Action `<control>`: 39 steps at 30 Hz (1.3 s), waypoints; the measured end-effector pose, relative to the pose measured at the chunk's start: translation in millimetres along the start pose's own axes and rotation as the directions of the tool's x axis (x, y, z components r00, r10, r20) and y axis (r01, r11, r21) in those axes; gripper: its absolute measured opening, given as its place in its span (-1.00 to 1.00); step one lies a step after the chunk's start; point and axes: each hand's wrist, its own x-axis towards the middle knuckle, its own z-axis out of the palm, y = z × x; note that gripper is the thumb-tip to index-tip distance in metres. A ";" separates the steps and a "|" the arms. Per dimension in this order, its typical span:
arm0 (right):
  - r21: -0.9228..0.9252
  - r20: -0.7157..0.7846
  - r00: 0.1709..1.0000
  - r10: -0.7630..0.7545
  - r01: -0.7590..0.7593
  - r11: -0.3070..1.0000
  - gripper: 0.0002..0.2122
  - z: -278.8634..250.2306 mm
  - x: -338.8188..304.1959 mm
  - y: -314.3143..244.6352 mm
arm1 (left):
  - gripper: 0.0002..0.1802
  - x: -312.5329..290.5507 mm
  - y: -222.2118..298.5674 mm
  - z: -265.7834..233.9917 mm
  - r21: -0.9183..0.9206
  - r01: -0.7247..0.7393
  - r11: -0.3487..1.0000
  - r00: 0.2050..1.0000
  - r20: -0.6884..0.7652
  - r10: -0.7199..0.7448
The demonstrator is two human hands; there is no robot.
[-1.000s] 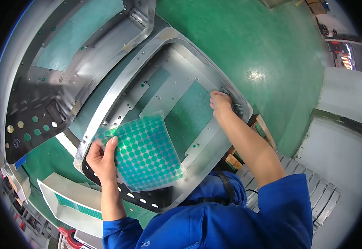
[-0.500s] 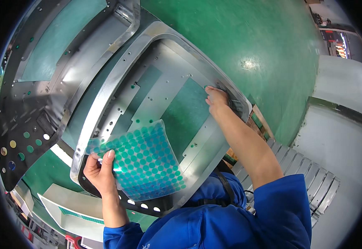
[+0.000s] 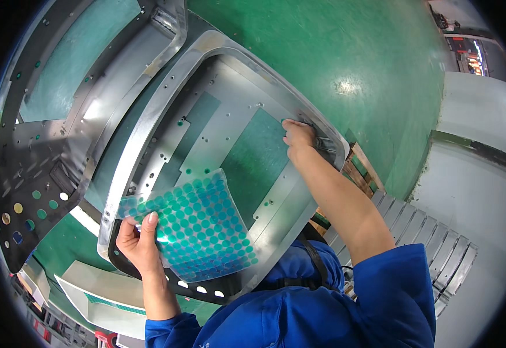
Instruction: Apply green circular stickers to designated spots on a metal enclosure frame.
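Observation:
My left hand (image 3: pixel 139 243) pinches a clear sheet of round green stickers (image 3: pixel 198 229) by its left edge, thumb on top. The sheet hangs over the near end of a grey metal shell (image 3: pixel 126 174) with a raised, rounded rim. My right hand (image 3: pixel 299 136) reaches inside that rim at the far right, fingers curled together against the panel. A small round green sticker (image 3: pixel 284 120) shows at its fingertip. Several green dots (image 3: pixel 189 171) sit at holes in the panel, and other holes are bare.
A second metal shell (image 3: pixel 85 110) with perforations at its lower end stands close on the left. White angled panels (image 3: pixel 105 293) lie at the lower left. A wooden pallet (image 3: pixel 362 165) and a slatted metal piece (image 3: pixel 427 238) are at right, on green floor (image 3: pixel 322 52).
The view has shifted slightly, so the shells sit a little further left. Both hands keep nearly the same place on the sheet and the panel.

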 end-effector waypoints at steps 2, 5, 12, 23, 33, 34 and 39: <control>-0.016 -0.010 1.000 -0.001 0.001 1.000 -0.96 0.4 0.2 0.8 | -0.89 -0.2 0.0 0.4 -0.002 0.005 1.000 1.000 0.005 -0.005; -0.018 -0.009 0.999 -0.038 0.038 0.999 -0.96 0.9 1.1 2.1 | -0.89 -0.1 -0.2 0.6 -0.005 0.009 1.000 1.000 0.008 -0.009; -0.057 -0.010 0.998 -0.057 0.057 0.997 -0.93 1.0 9.5 9.9 | -0.89 0.4 -1.3 0.8 0.011 0.003 1.000 1.000 0.007 -0.003; -0.146 -0.220 0.952 -0.211 0.182 0.972 -0.88 10.3 8.3 18.5 | -0.88 -0.5 -1.2 0.6 0.016 0.015 1.000 1.000 0.015 -0.015; -0.879 0.299 0.849 -0.435 0.423 0.221 -0.54 9.2 -33.4 20.7 | -0.92 -6.8 4.8 -5.2 0.004 -0.040 0.999 0.995 -0.095 0.040; -0.873 0.369 0.813 -0.451 0.469 0.131 -0.50 8.0 -32.0 21.7 | -0.91 -11.5 5.0 -7.4 -0.001 -0.052 0.999 0.994 -0.098 0.052; -0.850 0.502 0.816 -0.288 0.527 0.010 -0.46 1.0 -24.0 17.3 | -0.87 -46.3 16.2 -17.4 0.033 -0.288 0.957 0.956 -0.043 0.289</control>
